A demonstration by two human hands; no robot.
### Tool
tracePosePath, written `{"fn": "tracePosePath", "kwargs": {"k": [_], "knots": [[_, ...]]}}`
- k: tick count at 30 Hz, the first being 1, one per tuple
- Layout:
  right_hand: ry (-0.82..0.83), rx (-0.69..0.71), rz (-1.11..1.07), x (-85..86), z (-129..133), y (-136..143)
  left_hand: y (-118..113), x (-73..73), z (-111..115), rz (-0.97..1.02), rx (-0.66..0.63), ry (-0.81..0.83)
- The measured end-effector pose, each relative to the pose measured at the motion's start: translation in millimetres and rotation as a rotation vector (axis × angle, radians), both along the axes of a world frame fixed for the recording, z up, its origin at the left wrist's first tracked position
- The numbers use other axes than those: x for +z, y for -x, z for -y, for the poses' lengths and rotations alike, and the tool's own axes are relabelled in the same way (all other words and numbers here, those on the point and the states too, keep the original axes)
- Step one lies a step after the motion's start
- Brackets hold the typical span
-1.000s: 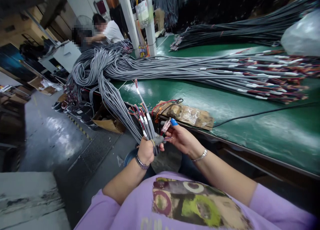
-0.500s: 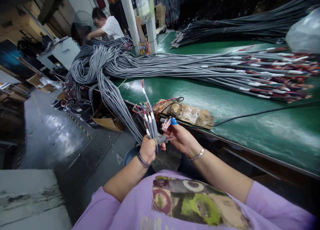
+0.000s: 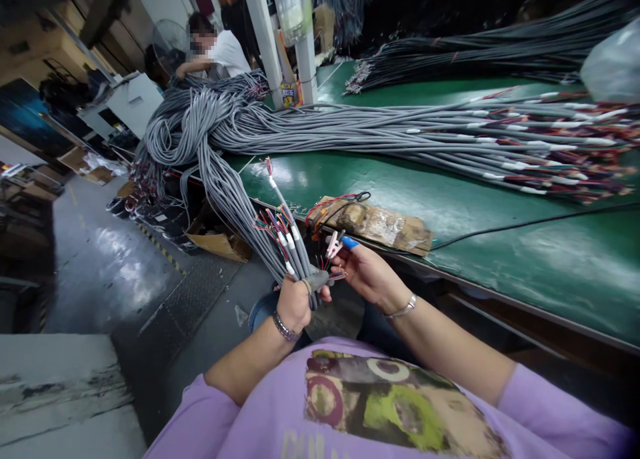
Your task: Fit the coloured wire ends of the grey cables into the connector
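Observation:
My left hand (image 3: 295, 304) is closed round a bunch of grey cables (image 3: 299, 251), whose stripped ends fan out upward in coloured wires with bare copper tips. One cable end (image 3: 323, 280) in that hand points to the right, its thin wires spread toward my other hand. My right hand (image 3: 367, 272), with a blue cover on one fingertip, pinches a pale pink clip (image 3: 334, 246) just above those wires. Whether its lower fingers also touch the wires I cannot tell.
A taped piece of wood (image 3: 390, 226) with red and black leads lies at the edge of the green table (image 3: 500, 259). Long grey cables (image 3: 350, 126) stretch across it; black cables (image 3: 450, 59) lie behind. A co-worker (image 3: 223, 52) bends over cables at the far left.
The held cables have tilted left, and the clip has turned in my right hand. The right hand has shifted slightly to the right. The co-worker's head has shifted a little.

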State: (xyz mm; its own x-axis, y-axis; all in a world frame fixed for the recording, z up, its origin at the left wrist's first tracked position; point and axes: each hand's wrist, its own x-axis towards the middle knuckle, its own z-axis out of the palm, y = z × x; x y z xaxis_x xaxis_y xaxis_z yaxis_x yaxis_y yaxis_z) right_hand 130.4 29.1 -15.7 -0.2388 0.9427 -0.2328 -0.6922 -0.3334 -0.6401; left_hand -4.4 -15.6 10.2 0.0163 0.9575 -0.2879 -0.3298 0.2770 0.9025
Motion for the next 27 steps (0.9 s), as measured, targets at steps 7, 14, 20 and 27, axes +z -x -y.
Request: {"fn": "tracePosePath", "kwargs": {"k": [7,14,20,27], "knots": [[-0.191,-0.103,0.149,-8.1,0,3,-4,-3.2,-8,0.029,0.014,0.028],[-0.003,0.019,-0.081,-3.4,-10,8,-6,-7.9,-11,0.033,0.009,0.052],[0.011,0.018,-0.087,-7.3,-10,9,-10,-7.1,-12,0.029,-0.004,0.071],[0.019,0.071,-0.156,-1.2,-2,5,-5,-3.6,-2,0.034,0.012,0.033]]}}
